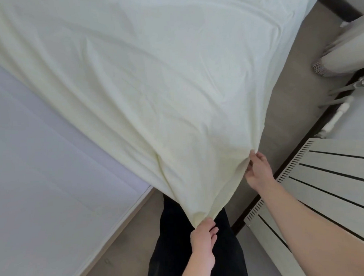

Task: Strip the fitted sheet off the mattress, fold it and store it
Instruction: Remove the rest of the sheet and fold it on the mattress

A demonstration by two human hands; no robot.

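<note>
The fitted sheet [154, 87], pale cream, is lifted off the near part of the mattress [42, 154] and stretches in one big wrinkled sweep from the far end of the bed down to the person standing at its corner. Its far part lies spread across the top of the picture, and the near part narrows into a gathered point that hangs over the floor between bed and wall. The left hand [203, 234] pinches the lowest tip of that point, fingers curled round the cloth, right in front of the person's dark trousers [181, 242]. Up and to the right, the right hand [258, 169] grips the sheet's edge, fingers closed on a bunched fold, with creases fanning away from it.

The mattress lies bare on the left, white with faint quilted lines, its edge running diagonally toward the lower left. Beside it is grey-brown floor [284, 104]. To the right stands a white radiator [325, 183] with dark slots and a vented top, its pipes and a valve [340, 110] just beyond it along the dark skirting. Farther back on the right hangs the hem of a pale curtain [340, 55] with a fringed border, well apart from the hands.
</note>
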